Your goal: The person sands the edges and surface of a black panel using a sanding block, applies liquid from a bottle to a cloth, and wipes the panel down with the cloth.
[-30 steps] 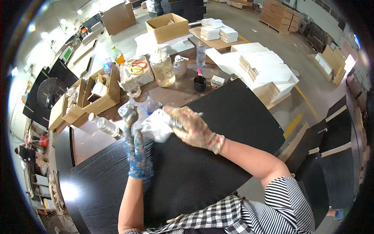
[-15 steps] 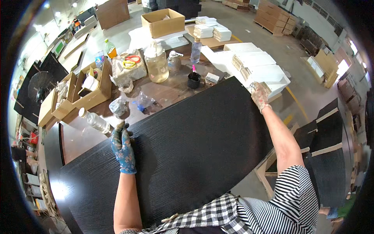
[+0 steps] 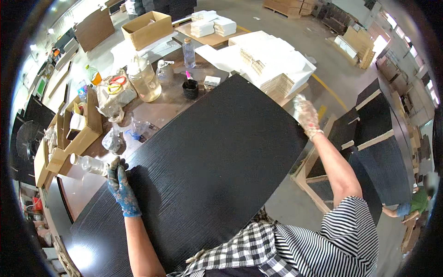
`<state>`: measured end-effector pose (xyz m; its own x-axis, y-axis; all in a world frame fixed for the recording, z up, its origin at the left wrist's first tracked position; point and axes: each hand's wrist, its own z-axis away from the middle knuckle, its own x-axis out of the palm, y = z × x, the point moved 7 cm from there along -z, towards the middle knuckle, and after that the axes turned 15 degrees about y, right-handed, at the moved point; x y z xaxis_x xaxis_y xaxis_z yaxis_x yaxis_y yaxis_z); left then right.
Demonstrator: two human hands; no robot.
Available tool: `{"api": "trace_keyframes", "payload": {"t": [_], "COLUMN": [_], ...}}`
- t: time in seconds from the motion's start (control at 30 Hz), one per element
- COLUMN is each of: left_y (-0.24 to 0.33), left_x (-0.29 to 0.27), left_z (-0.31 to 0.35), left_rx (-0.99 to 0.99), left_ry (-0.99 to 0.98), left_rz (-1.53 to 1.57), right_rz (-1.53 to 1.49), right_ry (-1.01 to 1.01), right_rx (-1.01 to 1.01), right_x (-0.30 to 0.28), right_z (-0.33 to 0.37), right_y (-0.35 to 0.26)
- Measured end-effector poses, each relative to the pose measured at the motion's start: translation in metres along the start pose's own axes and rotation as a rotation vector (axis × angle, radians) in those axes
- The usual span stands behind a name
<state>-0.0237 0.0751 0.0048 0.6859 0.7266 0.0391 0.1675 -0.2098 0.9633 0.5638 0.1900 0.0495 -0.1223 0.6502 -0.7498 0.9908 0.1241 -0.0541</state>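
A large black wood-grain panel (image 3: 207, 152) lies across the table in front of me. My left hand (image 3: 121, 187), in a blue flowered glove with dark fingertips, is over its far left edge, fingers curled inward. Beside those fingertips is a clear bottle (image 3: 90, 165) with a white cap; whether the fingers touch it I cannot tell. My right hand (image 3: 308, 117), in a pale flowered glove, is at the panel's right edge, smeared by motion. Its fingers look closed around something whitish, too blurred to name.
White flat pieces (image 3: 277, 60) are stacked beyond the panel's far corner. A big jug (image 3: 145, 81), a black cup (image 3: 189, 89) and a cardboard box (image 3: 147, 30) stand on the table. Black panels (image 3: 376, 134) lean on a wooden frame at right. Another person (image 3: 417, 203) is at far right.
The view has turned, so the scene sits further left and tilted. My right hand has slid along the panel's right edge, away from the far corner and nearer to me. My left hand stays beside the bottle.
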Motion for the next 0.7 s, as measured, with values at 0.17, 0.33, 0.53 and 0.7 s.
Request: {"api": "trace_keyframes", "payload": {"t": [0.17,0.33,0.53,0.7], "left_y": [-0.005,-0.008,-0.013,0.002], "left_x": [-0.009,-0.016,0.008,0.005], "left_z": [-0.007,-0.013,-0.016,-0.011], "left_rx": [-0.023,-0.010,0.109,0.137], "left_ry": [-0.024,0.008,-0.051,-0.045], "left_rz": [-0.042,0.071,0.044,-0.080], "right_rz": [-0.267,-0.577,-0.124,-0.678], "right_ry": [0.386,-0.067,-0.032,0.214], "right_rx": [-0.572,-0.470,0.226,-0.314], "right_x": [-0.094,-0.075,-0.052,-0.111], "right_z": [0.027,0.090,0.057,0.086], "right_y": [-0.187,-0.285,-0.034,-0.257]}}
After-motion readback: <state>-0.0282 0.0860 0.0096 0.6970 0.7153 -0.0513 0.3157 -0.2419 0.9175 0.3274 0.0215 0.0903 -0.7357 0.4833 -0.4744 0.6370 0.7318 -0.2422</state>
